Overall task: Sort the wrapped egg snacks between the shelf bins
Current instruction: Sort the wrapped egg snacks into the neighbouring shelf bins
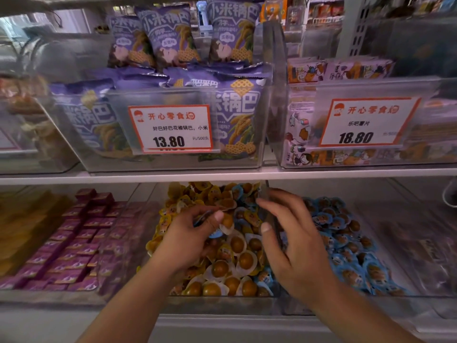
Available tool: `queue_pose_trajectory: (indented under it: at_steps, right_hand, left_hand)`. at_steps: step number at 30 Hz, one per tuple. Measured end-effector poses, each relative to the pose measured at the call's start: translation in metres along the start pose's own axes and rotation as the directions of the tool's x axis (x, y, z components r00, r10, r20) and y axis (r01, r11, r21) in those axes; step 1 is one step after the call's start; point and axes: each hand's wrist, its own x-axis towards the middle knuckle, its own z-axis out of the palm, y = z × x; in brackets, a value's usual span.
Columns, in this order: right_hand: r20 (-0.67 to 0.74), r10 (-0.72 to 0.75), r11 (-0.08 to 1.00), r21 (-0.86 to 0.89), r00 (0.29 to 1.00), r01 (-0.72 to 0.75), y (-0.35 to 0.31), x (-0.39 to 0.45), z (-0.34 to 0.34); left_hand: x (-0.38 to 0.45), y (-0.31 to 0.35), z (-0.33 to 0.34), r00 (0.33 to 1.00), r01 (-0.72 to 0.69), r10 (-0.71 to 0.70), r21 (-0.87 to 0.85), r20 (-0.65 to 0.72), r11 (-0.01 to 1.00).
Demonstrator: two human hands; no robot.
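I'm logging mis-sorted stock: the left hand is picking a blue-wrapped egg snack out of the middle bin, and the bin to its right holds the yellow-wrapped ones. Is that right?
Not quite. The head view shows the left hand pinching a blue-wrapped egg snack over the middle bin, but the bin to its right holds blue-wrapped ones, not yellow.

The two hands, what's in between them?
Head view: between the left hand and right hand lie wrapped eggs in the middle bin, mostly yellow, some blue.
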Motion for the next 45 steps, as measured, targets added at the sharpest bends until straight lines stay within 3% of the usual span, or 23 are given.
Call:
queue_pose_trajectory:
  at_steps: [4,7,8,9,10,11,12,14,15,17,20,22,23,27,31,34,37,39,41,45]
  right_hand:
    - [0.026,-0.009,0.996,0.084,1.0,0.007,-0.024,-0.002,0.008]
    - [0.01,0.202,0.945,0.259,0.979,-0.197,-0.036,0.003,0.012]
    - [0.035,0.332,0.866,0.385,0.943,-0.319,-0.042,0.006,0.013]
    - [0.117,0.468,0.714,0.535,0.876,-0.452,-0.046,0.01,0.013]
    - [0.257,0.558,0.492,0.663,0.789,-0.564,-0.047,0.012,0.012]
    - [0.409,0.567,0.267,0.73,0.715,-0.629,-0.05,0.013,0.01]
    - [0.501,0.531,0.117,0.755,0.683,-0.645,-0.054,0.013,0.007]
    - [0.523,0.511,0.069,0.767,0.683,-0.638,-0.056,0.011,-0.003]
    - [0.504,0.541,0.074,0.769,0.673,-0.635,-0.055,0.01,-0.009]
    - [0.463,0.582,0.105,0.773,0.669,-0.626,-0.046,0.005,-0.023]
    - [0.429,0.606,0.193,0.738,0.67,-0.646,-0.033,0.004,-0.043]
    - [0.376,0.653,0.213,0.742,0.658,-0.635,-0.012,0.005,-0.055]
    - [0.349,0.688,0.225,0.732,0.636,-0.644,0.001,0.007,-0.062]
    - [0.197,0.829,0.344,0.559,0.523,-0.754,0.059,0.021,-0.066]
    - [0.307,0.821,0.277,0.523,0.481,-0.806,0.077,0.047,-0.044]
    - [0.236,0.703,0.624,0.247,0.671,-0.741,0.075,0.047,-0.035]
    - [0.207,0.551,0.787,0.194,0.808,-0.586,0.058,0.04,-0.029]
    - [0.283,0.445,0.824,0.243,0.85,-0.513,0.05,0.029,-0.022]
    - [0.364,0.35,0.891,0.156,0.863,-0.427,0.045,0.016,-0.012]
    - [0.393,0.36,0.887,0.136,0.846,-0.441,0.041,0.002,-0.005]
  left_hand:
    - [-0.005,0.002,-0.006,0.99,-0.027,0.024,-0.019,-0.139,0.999]
    - [-0.012,0.006,0.004,0.959,-0.165,0.202,0.184,-0.201,0.969]
    - [-0.017,0.011,0.012,0.935,-0.24,0.292,0.246,-0.201,0.939]
    - [-0.023,0.016,0.02,0.911,-0.319,0.375,0.284,-0.172,0.904]
    - [-0.028,0.022,0.029,0.887,-0.403,0.451,0.308,-0.102,0.862]
    - [-0.033,0.025,0.038,0.856,-0.488,0.518,0.331,-0.002,0.808]
    - [-0.038,0.027,0.046,0.815,-0.565,0.569,0.37,0.109,0.738]
    - [-0.044,0.031,0.057,0.731,-0.664,0.625,0.494,0.275,0.561]
    - [-0.045,0.033,0.06,0.716,-0.677,0.619,0.537,0.324,0.503]
    - [-0.046,0.035,0.065,0.712,-0.692,0.579,0.538,0.398,0.481]
    - [-0.046,0.034,0.071,0.732,-0.665,0.473,0.361,0.491,0.654]
    - [-0.039,0.029,0.072,0.766,-0.592,0.461,0.212,0.448,0.777]
    - [-0.034,0.025,0.071,0.789,-0.577,0.467,0.221,0.4,0.786]
    - [-0.004,0.002,0.055,0.813,-0.574,0.504,0.553,0.292,0.605]
    - [0.008,-0.011,0.034,0.825,-0.565,0.347,0.665,0.446,0.488]
    - [0.009,-0.015,0.029,0.837,-0.546,0.215,0.73,0.504,0.411]
    - [0.013,-0.019,0.032,0.846,-0.531,0.134,0.795,0.516,0.292]
    - [0.015,-0.018,0.034,0.848,-0.53,0.128,0.81,0.515,0.25]
    - [0.015,-0.014,0.032,0.851,-0.525,0.128,0.827,0.509,0.203]
    - [0.016,-0.007,0.017,0.88,-0.471,0.159,0.866,0.448,0.168]
